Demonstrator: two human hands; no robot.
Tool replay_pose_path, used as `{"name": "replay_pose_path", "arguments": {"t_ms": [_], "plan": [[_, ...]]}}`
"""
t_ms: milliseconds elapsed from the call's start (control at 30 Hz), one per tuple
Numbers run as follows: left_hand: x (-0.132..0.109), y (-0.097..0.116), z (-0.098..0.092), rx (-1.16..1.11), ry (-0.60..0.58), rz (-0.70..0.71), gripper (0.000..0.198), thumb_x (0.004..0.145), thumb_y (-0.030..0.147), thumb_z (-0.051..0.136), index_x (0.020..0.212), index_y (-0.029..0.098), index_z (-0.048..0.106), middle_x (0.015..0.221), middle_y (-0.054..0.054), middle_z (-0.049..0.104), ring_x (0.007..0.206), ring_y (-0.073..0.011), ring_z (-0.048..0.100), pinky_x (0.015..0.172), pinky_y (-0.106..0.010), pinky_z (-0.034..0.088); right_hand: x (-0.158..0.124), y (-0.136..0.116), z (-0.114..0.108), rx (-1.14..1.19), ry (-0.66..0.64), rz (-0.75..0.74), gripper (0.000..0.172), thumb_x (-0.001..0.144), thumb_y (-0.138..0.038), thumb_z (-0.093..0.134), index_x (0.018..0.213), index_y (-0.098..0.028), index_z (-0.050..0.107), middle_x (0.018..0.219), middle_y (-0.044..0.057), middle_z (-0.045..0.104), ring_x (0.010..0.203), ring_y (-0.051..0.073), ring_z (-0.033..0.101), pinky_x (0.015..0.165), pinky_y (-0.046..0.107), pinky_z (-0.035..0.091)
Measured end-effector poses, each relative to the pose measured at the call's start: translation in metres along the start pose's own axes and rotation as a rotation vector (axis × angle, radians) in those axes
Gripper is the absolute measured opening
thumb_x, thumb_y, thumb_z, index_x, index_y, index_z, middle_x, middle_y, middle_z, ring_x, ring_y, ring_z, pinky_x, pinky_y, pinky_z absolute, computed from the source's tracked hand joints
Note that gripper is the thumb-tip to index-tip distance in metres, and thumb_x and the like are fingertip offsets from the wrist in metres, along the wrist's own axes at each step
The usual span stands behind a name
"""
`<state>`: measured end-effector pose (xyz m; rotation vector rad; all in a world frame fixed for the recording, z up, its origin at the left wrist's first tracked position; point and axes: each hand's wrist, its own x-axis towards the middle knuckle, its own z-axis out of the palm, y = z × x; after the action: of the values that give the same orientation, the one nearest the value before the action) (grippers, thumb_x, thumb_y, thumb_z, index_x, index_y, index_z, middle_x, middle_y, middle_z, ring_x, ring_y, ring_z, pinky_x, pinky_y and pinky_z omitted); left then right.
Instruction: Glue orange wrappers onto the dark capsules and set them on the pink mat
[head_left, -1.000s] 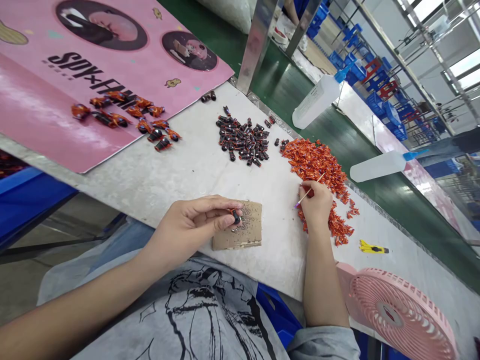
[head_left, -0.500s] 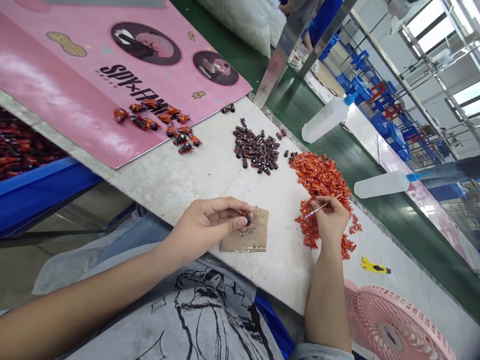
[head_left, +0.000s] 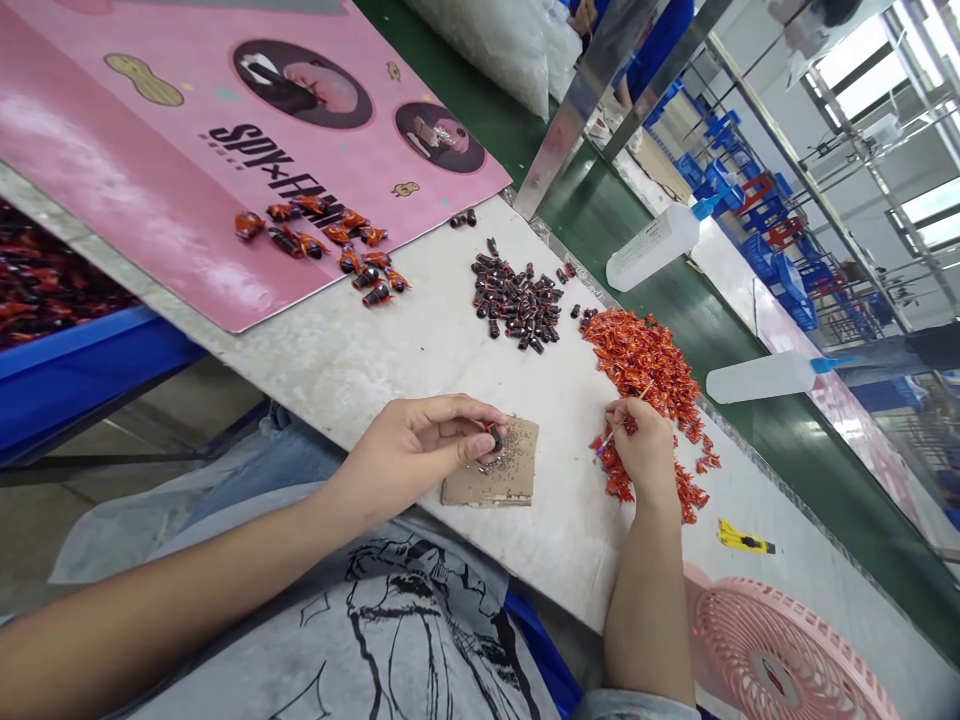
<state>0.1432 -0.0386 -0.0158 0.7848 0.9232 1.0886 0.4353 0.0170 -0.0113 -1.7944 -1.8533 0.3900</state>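
My left hand [head_left: 420,450] pinches a small black cylinder [head_left: 495,437] over a brown cardboard piece [head_left: 499,478] speckled with tiny grey bits. My right hand [head_left: 643,448] is closed round a thin stick [head_left: 626,420] and rests on the near edge of a heap of orange-red foil pieces [head_left: 645,362]. A pile of small black cylinders [head_left: 517,300] lies beyond the cardboard. Several finished pieces, black with orange ends [head_left: 337,245], lie on the edge of a pink printed board [head_left: 225,150].
Two white squeeze bottles [head_left: 656,243] [head_left: 765,376] lie on the green belt [head_left: 600,200] behind the grey worktable [head_left: 360,350]. A yellow knife [head_left: 742,541] and a pink fan [head_left: 787,655] sit at the right. A blue bin [head_left: 75,370] of parts is at the left.
The view has shifted a little. My right hand has dipped the stick lower into the orange heap and moved slightly left. My left hand stays over the cardboard with the cylinder.
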Motion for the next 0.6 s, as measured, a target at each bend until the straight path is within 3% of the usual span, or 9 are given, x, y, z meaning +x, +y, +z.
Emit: {"name": "replay_pose_path", "arguments": {"t_ms": [167, 267, 400, 500, 600], "plan": [[0.000, 0.000, 0.001, -0.044, -0.005, -0.045, 0.024, 0.062, 0.032, 0.089, 0.080, 0.019, 0.079, 0.082, -0.005, 0.079, 0.070, -0.0173, 0.071, 0.072, -0.028, 0.061, -0.001, -0.010, -0.002, 0.110, 0.185, 0.014, 0.016, 0.070, -0.022, 0.064, 0.062, -0.024, 0.050, 0.080, 0.007, 0.073, 0.087, 0.026, 0.068, 0.084, 0.046, 0.053], [-0.002, 0.002, 0.006, -0.118, -0.024, -0.079, 0.022, 0.061, 0.028, 0.089, 0.078, 0.018, 0.078, 0.081, -0.005, 0.079, 0.072, -0.0178, 0.072, 0.074, -0.029, 0.061, -0.008, -0.032, 0.003, 0.263, 0.256, 0.005, 0.025, 0.074, -0.032, 0.069, 0.065, -0.024, 0.047, 0.083, 0.008, 0.075, 0.085, 0.025, 0.070, 0.074, 0.042, 0.057], [-0.005, 0.005, 0.015, -0.314, -0.153, -0.127, 0.021, 0.059, 0.023, 0.091, 0.074, 0.019, 0.077, 0.075, -0.002, 0.076, 0.072, -0.0156, 0.071, 0.075, -0.028, 0.060, -0.028, -0.072, 0.017, 0.672, 0.127, 0.045, 0.032, 0.069, -0.023, 0.080, 0.063, -0.021, 0.049, 0.081, 0.006, 0.077, 0.063, 0.016, 0.067, 0.056, 0.029, 0.055], [-0.007, 0.004, 0.019, -0.434, -0.228, -0.186, 0.024, 0.060, 0.026, 0.093, 0.077, 0.019, 0.077, 0.074, -0.001, 0.075, 0.073, -0.0144, 0.071, 0.073, -0.026, 0.060, -0.045, -0.096, 0.024, 0.789, 0.014, 0.019, 0.030, 0.072, -0.015, 0.081, 0.063, -0.020, 0.052, 0.084, 0.004, 0.075, 0.065, 0.013, 0.068, 0.060, 0.025, 0.056], [-0.007, 0.003, 0.019, -0.493, -0.256, -0.212, 0.027, 0.062, 0.030, 0.093, 0.077, 0.016, 0.077, 0.077, -0.003, 0.075, 0.076, -0.0138, 0.070, 0.075, -0.025, 0.058, -0.055, -0.107, 0.028, 0.813, 0.037, -0.050, 0.028, 0.076, -0.010, 0.077, 0.064, -0.019, 0.053, 0.085, 0.001, 0.070, 0.072, 0.012, 0.071, 0.066, 0.025, 0.059]]}}
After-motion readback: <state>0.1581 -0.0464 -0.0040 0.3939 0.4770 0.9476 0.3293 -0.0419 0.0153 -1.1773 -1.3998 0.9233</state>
